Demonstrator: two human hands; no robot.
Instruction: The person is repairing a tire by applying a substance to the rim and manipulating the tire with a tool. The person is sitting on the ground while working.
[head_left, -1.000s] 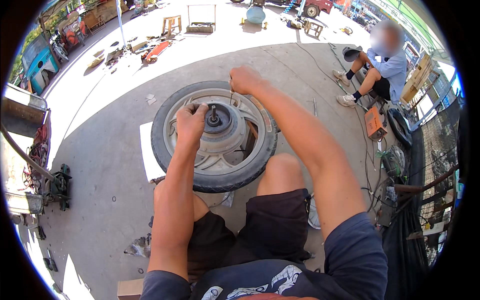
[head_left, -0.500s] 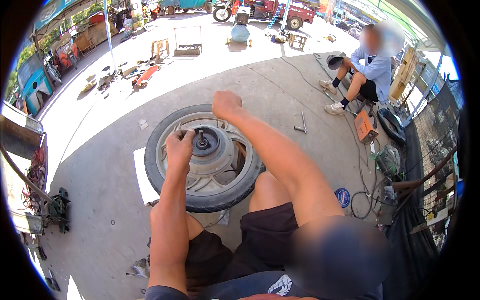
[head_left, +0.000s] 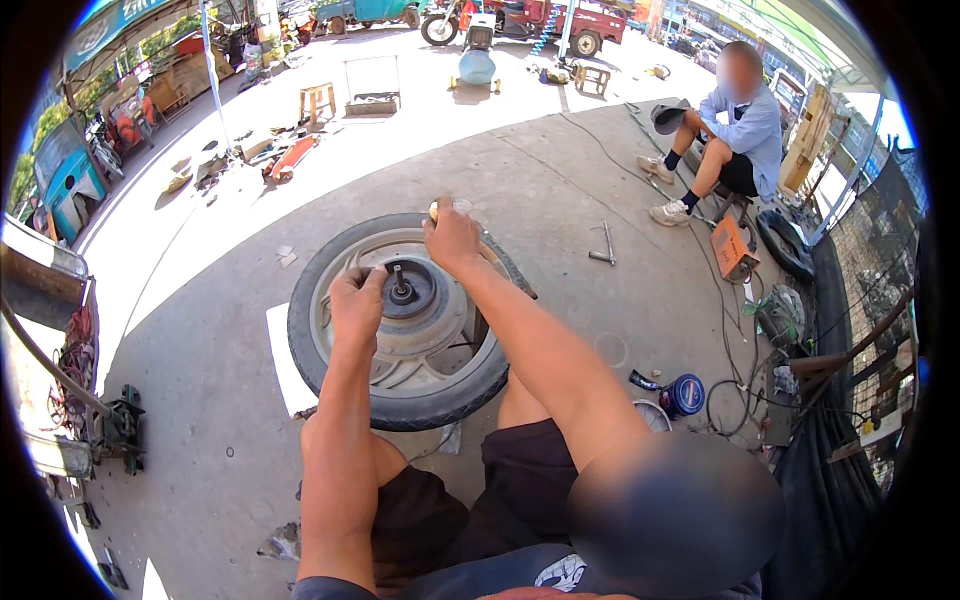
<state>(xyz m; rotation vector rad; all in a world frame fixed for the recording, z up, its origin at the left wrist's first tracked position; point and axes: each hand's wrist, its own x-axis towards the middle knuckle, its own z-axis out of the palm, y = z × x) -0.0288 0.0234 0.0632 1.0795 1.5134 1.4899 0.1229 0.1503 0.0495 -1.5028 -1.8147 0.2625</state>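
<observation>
A spoked wheel with a black tyre (head_left: pixel 432 412) and a wide grey hub (head_left: pixel 425 336) lies flat in front of my knees. Its threaded axle (head_left: pixel 398 274) points upward from the dark hub centre. My left hand (head_left: pixel 357 297) rests over the wheel just left of the axle, fingers curled and thumb bent in; whatever they grip is hidden. Over the far right rim, my right hand (head_left: pixel 453 240) is closed round a tool. Only the tool's pale yellow end (head_left: pixel 434 210) shows above the fist.
A white slab (head_left: pixel 285 355) lies beneath the wheel's left side. To the right are a T-shaped wrench (head_left: pixel 603 250), a blue tin (head_left: pixel 684 394), an orange machine (head_left: pixel 733 248) with cables, and a loose tyre (head_left: pixel 785 245). A person (head_left: pixel 738 130) sits at the far right.
My right fist has come down and nearer, and the yellow end of its tool now shows. My right forearm has shifted left and lower. The left hand stays by the axle.
</observation>
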